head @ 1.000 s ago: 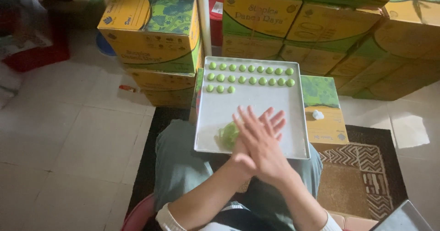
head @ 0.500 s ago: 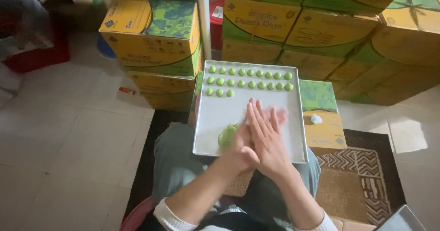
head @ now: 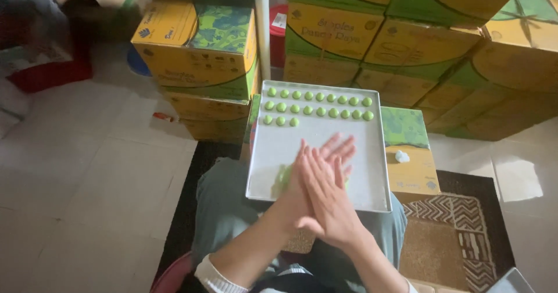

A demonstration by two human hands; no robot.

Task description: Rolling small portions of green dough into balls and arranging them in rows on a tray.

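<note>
A grey metal tray (head: 354, 139) rests on my lap, its far edge against the cartons. Small green dough balls (head: 318, 104) lie in three rows at its far end, the third row short. A lump of green dough (head: 283, 177) sits at the tray's near left, partly behind my hands. My hands are pressed palm to palm over the tray's near middle. My right hand (head: 325, 203) lies on top with its fingers pointing up-left. My left hand (head: 339, 148) is underneath, only its fingers showing. Whatever is between the palms is hidden.
Yellow and green cardboard cartons (head: 197, 43) are stacked ahead and to the right. A small white lump (head: 401, 156) sits on a low carton (head: 410, 153) beside the tray. A patterned rug (head: 459, 241) lies under me, with tiled floor (head: 81, 171) on the left.
My palms have slid against each other. The right hand has moved up-left over the left hand, whose fingers now stick out to the upper right. The tray has not moved.
</note>
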